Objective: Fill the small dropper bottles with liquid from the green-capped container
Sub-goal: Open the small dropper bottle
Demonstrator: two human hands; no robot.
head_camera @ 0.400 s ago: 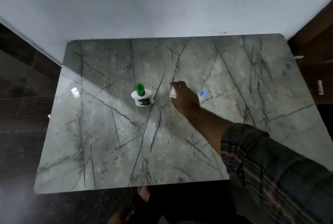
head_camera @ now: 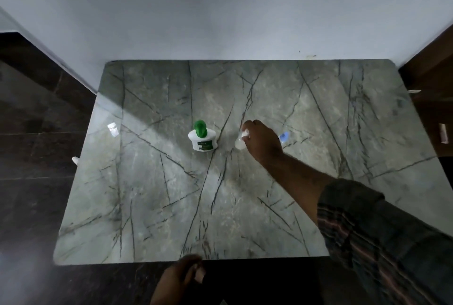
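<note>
A squat white container with a green cap [head_camera: 202,136] stands upright near the middle of the marble table [head_camera: 171,206]. To its right, my right hand [head_camera: 262,141] reaches over the table and pinches a small clear dropper bottle [head_camera: 240,141] by its top. A second small bottle with a blue cap [head_camera: 283,137] sits just right of that hand, partly hidden by it. My left hand [head_camera: 180,277] hangs below the table's near edge, fingers loosely curled, holding nothing.
A pale wall runs along the table's far edge. Dark floor lies to the left and in front. Dark wooden furniture [head_camera: 431,98] stands at the right. A bright light patch [head_camera: 112,129] reflects on the table's left side.
The left hand has risen closer to the table's near edge. The right hand keeps its hold on the clear bottle, which now looks slightly tilted.
</note>
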